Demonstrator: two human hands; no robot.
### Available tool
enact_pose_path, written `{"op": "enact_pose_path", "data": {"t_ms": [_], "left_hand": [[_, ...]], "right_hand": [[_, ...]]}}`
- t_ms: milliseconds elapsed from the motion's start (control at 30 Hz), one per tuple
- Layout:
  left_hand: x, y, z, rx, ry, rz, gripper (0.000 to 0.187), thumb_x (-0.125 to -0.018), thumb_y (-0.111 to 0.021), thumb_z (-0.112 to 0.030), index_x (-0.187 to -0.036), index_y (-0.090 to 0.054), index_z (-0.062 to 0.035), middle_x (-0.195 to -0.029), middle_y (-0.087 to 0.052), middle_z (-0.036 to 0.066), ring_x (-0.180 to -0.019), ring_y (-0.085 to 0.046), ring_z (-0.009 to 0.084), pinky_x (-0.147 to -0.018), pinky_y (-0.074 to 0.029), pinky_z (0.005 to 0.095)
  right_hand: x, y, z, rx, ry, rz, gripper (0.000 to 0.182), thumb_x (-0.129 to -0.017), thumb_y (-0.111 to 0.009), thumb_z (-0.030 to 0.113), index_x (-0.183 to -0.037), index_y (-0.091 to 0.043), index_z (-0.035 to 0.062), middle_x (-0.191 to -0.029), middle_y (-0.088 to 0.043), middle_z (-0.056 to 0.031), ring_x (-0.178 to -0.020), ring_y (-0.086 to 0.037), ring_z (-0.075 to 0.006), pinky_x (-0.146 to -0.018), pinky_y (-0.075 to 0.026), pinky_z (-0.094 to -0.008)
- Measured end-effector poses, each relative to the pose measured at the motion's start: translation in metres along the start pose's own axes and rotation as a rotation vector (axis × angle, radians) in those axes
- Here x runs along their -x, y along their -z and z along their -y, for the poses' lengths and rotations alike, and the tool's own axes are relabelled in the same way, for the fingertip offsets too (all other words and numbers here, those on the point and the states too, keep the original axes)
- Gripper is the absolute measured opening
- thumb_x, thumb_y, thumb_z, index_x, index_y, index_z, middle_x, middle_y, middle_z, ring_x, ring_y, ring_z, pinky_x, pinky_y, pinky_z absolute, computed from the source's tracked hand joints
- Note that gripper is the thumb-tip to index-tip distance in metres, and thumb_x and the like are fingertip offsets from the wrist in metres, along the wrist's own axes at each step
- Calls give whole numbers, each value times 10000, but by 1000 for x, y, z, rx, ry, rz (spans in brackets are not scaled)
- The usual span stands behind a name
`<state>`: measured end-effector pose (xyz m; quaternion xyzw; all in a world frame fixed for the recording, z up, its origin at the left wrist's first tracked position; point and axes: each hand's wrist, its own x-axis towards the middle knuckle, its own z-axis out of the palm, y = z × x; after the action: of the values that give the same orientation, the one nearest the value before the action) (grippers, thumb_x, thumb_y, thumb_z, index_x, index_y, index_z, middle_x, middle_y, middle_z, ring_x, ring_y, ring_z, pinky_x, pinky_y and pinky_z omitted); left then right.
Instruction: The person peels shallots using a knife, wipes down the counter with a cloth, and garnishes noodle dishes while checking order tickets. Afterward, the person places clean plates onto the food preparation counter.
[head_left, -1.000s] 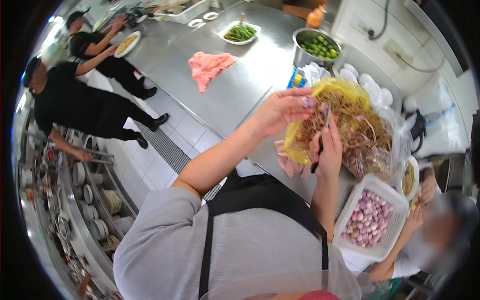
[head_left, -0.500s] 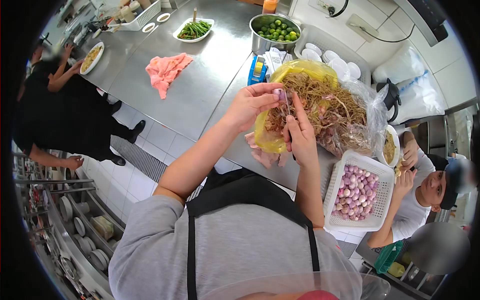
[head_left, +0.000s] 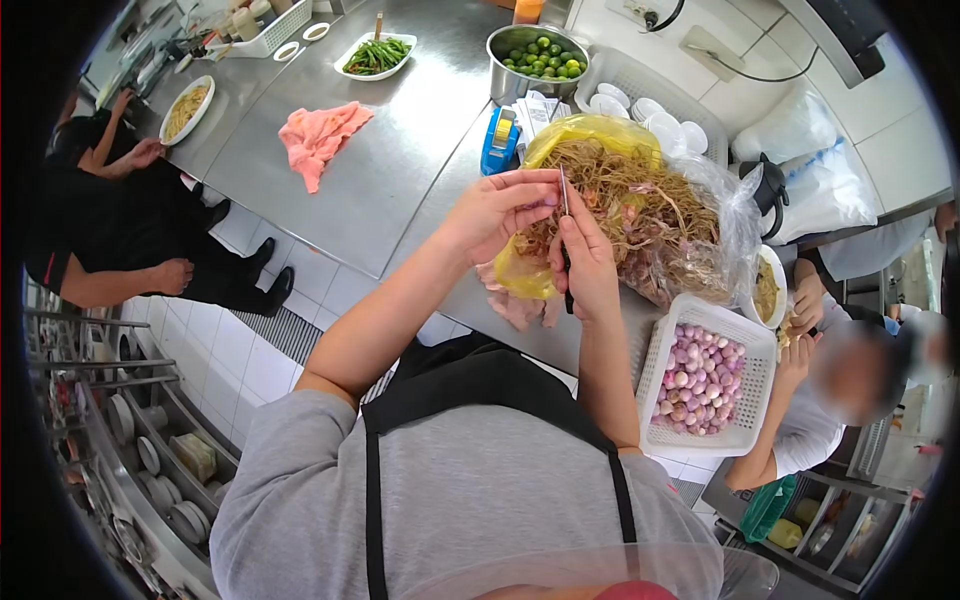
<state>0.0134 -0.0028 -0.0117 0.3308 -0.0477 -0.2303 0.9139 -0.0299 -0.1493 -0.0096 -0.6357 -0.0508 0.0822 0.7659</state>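
Observation:
My left hand (head_left: 500, 212) pinches a small purple shallot (head_left: 549, 201), mostly hidden by its fingers. My right hand (head_left: 590, 262) grips the dark handle of a small knife (head_left: 564, 190), its blade upright beside the left fingertips. Both hands are over the near left edge of a yellow plastic bag (head_left: 545, 150) heaped with dry roots and skins (head_left: 650, 215). To the right of my right forearm, a white perforated basket (head_left: 757, 400) holds many peeled shallots (head_left: 700, 375).
Behind the bag stand a steel pot of limes (head_left: 495, 75) and a blue tape dispenser (head_left: 500, 140). A pink cloth (head_left: 318, 140) and a dish of green beans (head_left: 376, 57) lie on the steel table (head_left: 400, 150). Co-workers are at left and right.
The knife blade now points up beside the left fingertips, and the shallot is more hidden. The view has shifted slightly. At the left, a person's arm has moved; another person shows at far right.

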Motion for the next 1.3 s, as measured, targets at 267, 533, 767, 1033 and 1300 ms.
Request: {"op": "enact_pose_path", "data": {"t_ms": [267, 533, 767, 1033, 1300], "left_hand": [[-3, 2, 1, -137, 2, -261, 208, -834, -527, -97, -1006, -556, 17, -885, -600, 81, -820, -594, 129, -720, -514, 212], [-6, -1, 10, 36, -68, -247, 181, -837, -522, -100, -970, -560, 17, -899, -602, 81, -826, -593, 123, -700, -505, 193], [-2, -4, 9, -42, -40, -198, 192, -843, -516, -118, -978, -543, 17, -888, -600, 76, -774, -595, 114, -657, -515, 197], [-1, -9, 10, -2, -87, -216, 196, -849, -523, -165, -961, -540, -5, -852, -584, 47, -747, -587, 97, -636, -513, 193], [2, -18, 15, -152, -189, -329, 162, -847, -525, -141, -949, -535, -15, -884, -574, 59, -764, -586, 118, -679, -512, 209]], "right_hand": [[4, 10, 6, 13, 0, 9, 425, -904, -398, 186, -1319, -307, 178, -508, -365, 43, -397, -285, -22, -342, -273, -160], [3, 5, 0, -121, -24, 9, 480, -906, -392, 200, -1350, -213, 170, -500, -370, 30, -382, -299, -32, -331, -279, -171], [1, 0, -8, -146, 5, 37, 432, -910, -378, 193, -1326, -278, 134, -514, -393, 26, -379, -308, -29, -335, -286, -161], [4, 0, -5, -193, -24, 40, 416, -910, -377, 188, -1316, -302, 133, -512, -393, 27, -378, -309, -28, -336, -283, -163], [3, -2, -10, -26, 56, -21, 424, -910, -379, 195, -1321, -292, 135, -512, -380, 25, -380, -298, -26, -335, -280, -164]]}}
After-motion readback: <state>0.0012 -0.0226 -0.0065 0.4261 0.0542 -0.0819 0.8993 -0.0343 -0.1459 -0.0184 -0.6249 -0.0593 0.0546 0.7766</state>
